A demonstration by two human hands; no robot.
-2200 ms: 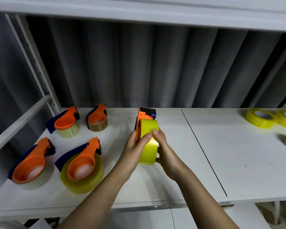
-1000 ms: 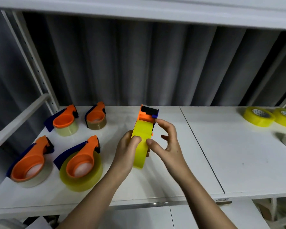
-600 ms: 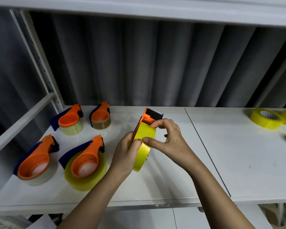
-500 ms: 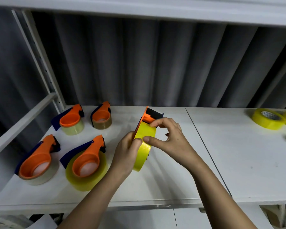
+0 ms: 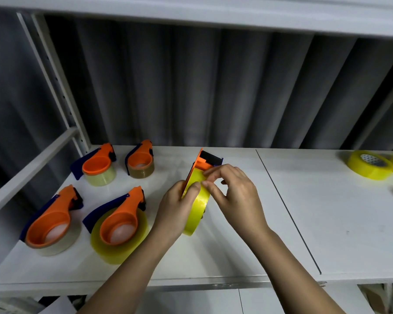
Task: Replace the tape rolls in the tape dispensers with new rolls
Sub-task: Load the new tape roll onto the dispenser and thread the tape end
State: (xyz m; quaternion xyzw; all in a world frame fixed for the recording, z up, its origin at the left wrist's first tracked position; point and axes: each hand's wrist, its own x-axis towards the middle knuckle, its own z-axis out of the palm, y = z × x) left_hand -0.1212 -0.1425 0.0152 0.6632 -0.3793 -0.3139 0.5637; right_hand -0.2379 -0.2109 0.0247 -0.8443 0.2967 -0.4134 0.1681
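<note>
Picking at the free end of the tape seems to be the step in hand: the right hand (image 5: 235, 193) has its thumb and forefinger pinched together on the outer face of the yellow roll (image 5: 196, 208), just below the dispenser's cutter head, with the other fingers curled loosely behind. The left hand (image 5: 178, 208) grips the roll and the orange dispenser (image 5: 201, 160) from the 9 o'clock side, thumb pressed over the roll's rim, holding the pair on edge above the white shelf (image 5: 236, 250). By my reading this roll is already seated in its dispenser, and what remains for it is drawing the end up to the blade (whether the end has lifted yet cannot be made out). Out at 9 o'clock of the hands lie four more dispensers, flat on the shelf: a near one on a thick yellow roll (image 5: 120, 230), one at the left edge on a pale roll (image 5: 52, 227), and two farther back, one on a clear roll (image 5: 98, 165) and one on a brownish roll (image 5: 141, 160); which of these have had their rolls changed cannot be told. Far off at 2 o'clock spare yellow rolls (image 5: 369, 165) lie loose, so I judge the job only partly done.
</note>
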